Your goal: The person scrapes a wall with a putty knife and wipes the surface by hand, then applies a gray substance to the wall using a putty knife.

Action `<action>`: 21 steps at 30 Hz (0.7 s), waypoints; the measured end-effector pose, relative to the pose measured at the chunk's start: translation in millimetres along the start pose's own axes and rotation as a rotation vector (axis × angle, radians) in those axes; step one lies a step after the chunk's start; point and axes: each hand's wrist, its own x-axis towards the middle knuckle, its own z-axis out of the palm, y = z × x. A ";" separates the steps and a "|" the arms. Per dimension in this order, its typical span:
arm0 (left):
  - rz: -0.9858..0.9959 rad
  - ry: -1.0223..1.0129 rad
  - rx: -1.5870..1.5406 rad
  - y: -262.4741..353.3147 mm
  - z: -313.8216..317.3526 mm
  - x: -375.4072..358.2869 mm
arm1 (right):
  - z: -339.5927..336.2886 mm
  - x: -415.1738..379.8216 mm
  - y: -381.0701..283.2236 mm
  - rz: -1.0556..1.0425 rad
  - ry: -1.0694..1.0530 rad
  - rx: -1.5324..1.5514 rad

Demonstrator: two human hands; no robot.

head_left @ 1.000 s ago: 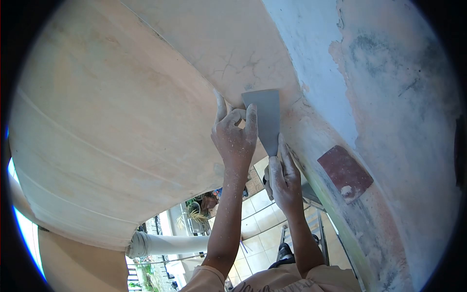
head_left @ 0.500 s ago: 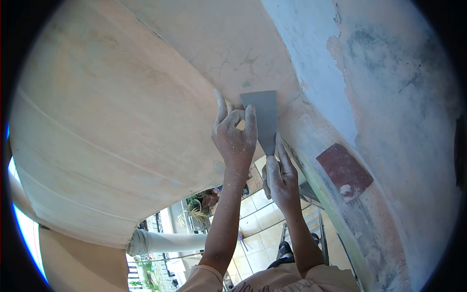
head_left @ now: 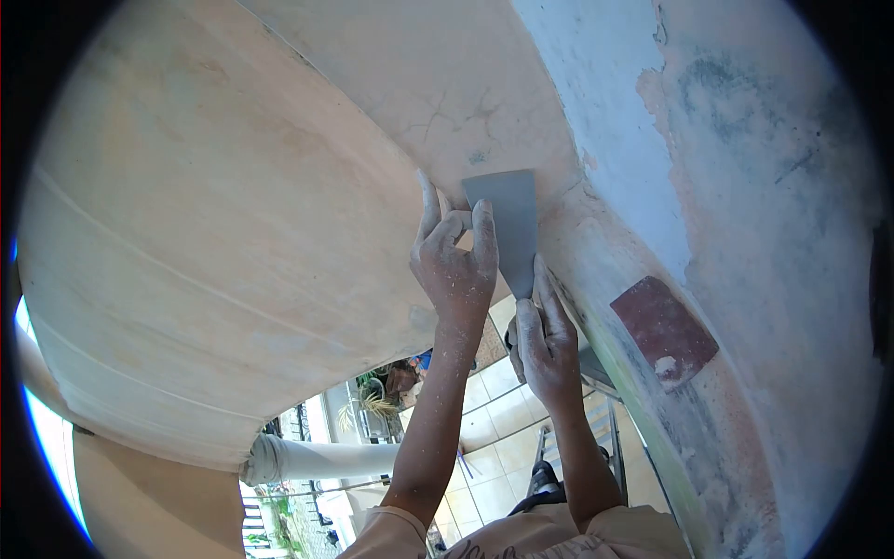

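Note:
A putty knife [head_left: 512, 219] with a broad grey blade lies with its wide edge toward a cracked, plastered surface [head_left: 447, 84]. My right hand [head_left: 548, 359] is closed around its handle, forefinger stretched along the blade's base; most of the handle is hidden. Dusty with white powder, my left hand [head_left: 456, 256] presses the left side of the blade between thumb and curled finger, while its other fingers point up beside the corner. On the ledge at right rests a dark red sheet of sandpaper [head_left: 663, 331] with a white lump near its lower edge.
A large curved plastered surface [head_left: 214, 233] fills the left. The wall at right [head_left: 764, 186] has peeling, patchy paint. Far below are a tiled floor [head_left: 494, 456], a metal ladder [head_left: 610, 438] and potted plants [head_left: 377, 401]. A white pipe [head_left: 326, 461] runs at lower left.
The view has shifted slightly. Both hands and the putty knife sit a few pixels further right in it, with the grip unchanged.

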 end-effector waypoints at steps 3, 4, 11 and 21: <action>-0.046 0.025 -0.020 6.0 2.8 5.9 | 2.2 10.6 -5.2 -0.017 0.027 -0.114; -0.062 0.023 -0.018 7.2 1.9 4.8 | 2.1 8.2 -3.3 -0.003 0.018 -0.098; -0.131 -0.088 0.092 23.6 -2.9 15.2 | 14.5 10.1 -4.7 0.063 0.021 0.187; -0.056 -0.094 0.100 19.7 -10.6 21.3 | 18.1 11.7 -5.3 -0.007 0.020 0.268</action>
